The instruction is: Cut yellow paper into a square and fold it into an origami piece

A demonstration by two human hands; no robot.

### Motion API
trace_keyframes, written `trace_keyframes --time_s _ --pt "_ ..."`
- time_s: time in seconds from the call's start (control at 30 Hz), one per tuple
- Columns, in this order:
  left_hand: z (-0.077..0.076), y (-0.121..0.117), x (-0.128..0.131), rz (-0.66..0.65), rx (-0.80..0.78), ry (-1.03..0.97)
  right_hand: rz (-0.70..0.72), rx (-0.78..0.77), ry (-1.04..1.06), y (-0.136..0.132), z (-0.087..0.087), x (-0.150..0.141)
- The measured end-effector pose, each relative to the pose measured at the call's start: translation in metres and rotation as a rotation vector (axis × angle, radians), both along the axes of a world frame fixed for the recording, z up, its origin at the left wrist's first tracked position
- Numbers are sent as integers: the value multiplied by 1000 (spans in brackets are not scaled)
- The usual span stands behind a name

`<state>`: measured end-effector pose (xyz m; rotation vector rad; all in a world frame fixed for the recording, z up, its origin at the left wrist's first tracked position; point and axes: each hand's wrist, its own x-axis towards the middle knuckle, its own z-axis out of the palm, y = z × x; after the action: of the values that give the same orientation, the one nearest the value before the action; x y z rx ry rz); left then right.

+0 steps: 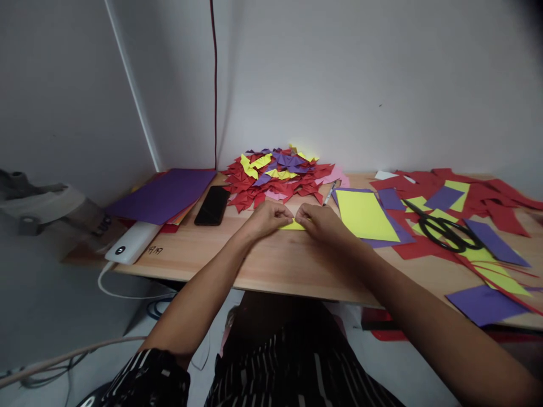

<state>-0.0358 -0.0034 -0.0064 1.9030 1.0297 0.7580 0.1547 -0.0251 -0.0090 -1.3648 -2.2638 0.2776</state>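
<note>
A small piece of yellow paper (293,225) lies low over the wooden table (280,265), pinched between my two hands. My left hand (271,217) has its fingers closed on the paper's left part. On the other side, my right hand (314,219) is closed on it too, with the fingertips of both hands almost meeting. Most of the paper is hidden by my fingers, so its folds cannot be made out. Just beyond my hands rises a heap of folded paper shapes (278,172) in red, yellow, purple and pink.
Left of my hands are a black phone (212,206), purple sheets (165,195) and a white power bank (134,242) with a cable. To the right lie yellow sheets (367,215), a pen (330,193), black scissors (449,233) and red paper scraps (504,198). A wall stands behind.
</note>
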Motion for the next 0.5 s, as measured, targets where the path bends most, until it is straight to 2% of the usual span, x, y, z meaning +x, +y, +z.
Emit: trace_keyframes --time_s 0.13,0.23,0.37,0.5 --pt "-2 0 2 48 64 70 3 77 -91 2 -1 -3" --pt "-2 -1 2 28 62 65 10 82 -93 2 -1 -2" --pt "0 -1 2 -7 -34 8 22 39 40 1 3 3" --pt "2 0 0 6 -174 -56 -81 6 228 -1 12 12"
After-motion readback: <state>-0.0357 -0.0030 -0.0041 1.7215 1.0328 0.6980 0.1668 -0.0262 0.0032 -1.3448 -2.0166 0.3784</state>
